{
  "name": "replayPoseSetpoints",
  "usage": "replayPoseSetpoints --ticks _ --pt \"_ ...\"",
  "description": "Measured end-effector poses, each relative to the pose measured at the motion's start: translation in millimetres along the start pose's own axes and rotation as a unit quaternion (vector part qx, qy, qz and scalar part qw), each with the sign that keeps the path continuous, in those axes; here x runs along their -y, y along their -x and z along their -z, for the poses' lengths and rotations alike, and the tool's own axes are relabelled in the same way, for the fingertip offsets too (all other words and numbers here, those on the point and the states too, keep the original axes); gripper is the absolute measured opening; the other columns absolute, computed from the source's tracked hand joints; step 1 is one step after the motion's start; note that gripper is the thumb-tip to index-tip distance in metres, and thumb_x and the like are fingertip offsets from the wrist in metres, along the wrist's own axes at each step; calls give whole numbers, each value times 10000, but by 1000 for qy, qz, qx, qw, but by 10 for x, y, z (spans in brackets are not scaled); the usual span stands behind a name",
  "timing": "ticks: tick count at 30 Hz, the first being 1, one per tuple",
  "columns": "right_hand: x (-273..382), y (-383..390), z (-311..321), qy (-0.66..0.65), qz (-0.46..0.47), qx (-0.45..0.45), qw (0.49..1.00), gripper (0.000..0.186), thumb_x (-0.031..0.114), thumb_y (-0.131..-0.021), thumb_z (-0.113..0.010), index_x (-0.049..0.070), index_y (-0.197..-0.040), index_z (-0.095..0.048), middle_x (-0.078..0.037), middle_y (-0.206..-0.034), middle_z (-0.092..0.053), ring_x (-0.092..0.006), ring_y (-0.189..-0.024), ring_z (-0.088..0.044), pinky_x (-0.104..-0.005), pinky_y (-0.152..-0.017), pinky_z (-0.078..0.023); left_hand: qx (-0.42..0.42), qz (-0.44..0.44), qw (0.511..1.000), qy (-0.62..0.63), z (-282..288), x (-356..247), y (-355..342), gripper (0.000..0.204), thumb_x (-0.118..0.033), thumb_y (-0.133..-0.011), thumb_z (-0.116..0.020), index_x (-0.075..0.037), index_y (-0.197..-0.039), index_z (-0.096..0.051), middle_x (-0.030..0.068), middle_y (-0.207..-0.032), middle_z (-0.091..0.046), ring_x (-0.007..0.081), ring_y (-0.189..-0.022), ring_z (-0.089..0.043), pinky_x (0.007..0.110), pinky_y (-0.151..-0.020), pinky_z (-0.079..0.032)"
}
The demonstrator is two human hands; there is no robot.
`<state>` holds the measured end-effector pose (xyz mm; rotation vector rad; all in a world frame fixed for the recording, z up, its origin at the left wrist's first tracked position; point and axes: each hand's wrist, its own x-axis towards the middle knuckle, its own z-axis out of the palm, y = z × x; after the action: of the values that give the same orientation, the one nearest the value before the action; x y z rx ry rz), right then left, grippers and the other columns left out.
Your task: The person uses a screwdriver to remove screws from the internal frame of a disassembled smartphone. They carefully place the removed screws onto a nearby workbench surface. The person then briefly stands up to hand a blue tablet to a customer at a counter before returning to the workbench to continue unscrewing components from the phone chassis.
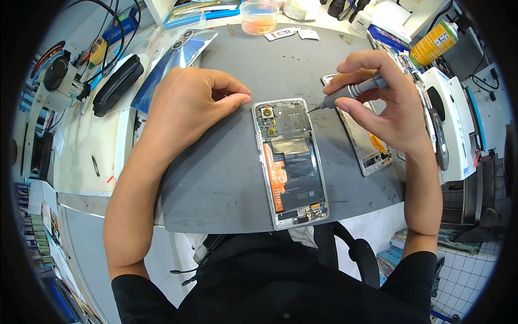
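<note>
**When laid bare on a grey mat (216,183): opened phone (291,164) near a fine-tipped driver (350,92)**

Although pinched between the thumb and curled fingers of the right hand (386,102), tilted at a low slant, with the slender tip close to the opened phone's upper right edge; contact at the tip impossible to tell. Left hand (186,105) left of centre, thumb and forefinger pressed together beside the phone's upper left corner, apart from it; any tiny object between them not discernible. Opened phone at the centre of the frame, interior upward.

Likely hazards: a sideways slip of the driver, from its slant, scoring the cover plate or nicking the camera module (266,112); a stray downward jab into the battery (303,189), from excess force, with possible puncture; a snag on the orange flex sheet (276,175), with possible tearing; a skid of the phone across the mat, for want of a steadying hand.

Materials: pale, metallic-looking rim, long and round-cornered; dull dark plate at the top; smooth black battery below, rectangular, partly under a wrinkled, tan-silver film; matte orange sheet with a stepped outline; smooth grey barrel on the driver. At right of centre, a second phone frame (362,143), similarly pale-edged, partly behind the right hand. At upper left, a glossy blue back panel (186,56) with round lens rings.
</note>
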<state>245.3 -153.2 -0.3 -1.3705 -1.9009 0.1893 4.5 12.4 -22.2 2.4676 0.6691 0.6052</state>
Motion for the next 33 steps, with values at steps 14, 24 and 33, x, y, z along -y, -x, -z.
replayPoseSetpoints --ticks 14,24,33 --pt "-20 -26 -5 4 2 25 1000 414 -42 -830 -709 63 -1199 -554 -49 -1054 -698 -173 -949 -726 -272 -679 -610 20 18 1000 -12 10 -20 -3 165 -188 -850 -753 -45 -925 -786 105 -784 -746 187 -687 -705 292 -645 -532" --pt "313 -369 97 184 -42 206 960 370 41 -839 -715 50 -1168 -546 -81 -1019 -695 -183 -945 -706 -309 -697 -542 32 27 999 -26 30 -31 -1 171 -169 -866 -759 -21 -950 -779 91 -814 -761 133 -709 -713 256 -666 -538" --pt "253 -318 111 187 -8 174 967 381 185 -819 -787 88 -1113 -565 -64 -1001 -697 -193 -851 -700 -311 -594 -487 35 34 998 -37 27 -46 -9 178 -182 -858 -760 -25 -941 -779 92 -808 -758 161 -705 -719 268 -666 -537"
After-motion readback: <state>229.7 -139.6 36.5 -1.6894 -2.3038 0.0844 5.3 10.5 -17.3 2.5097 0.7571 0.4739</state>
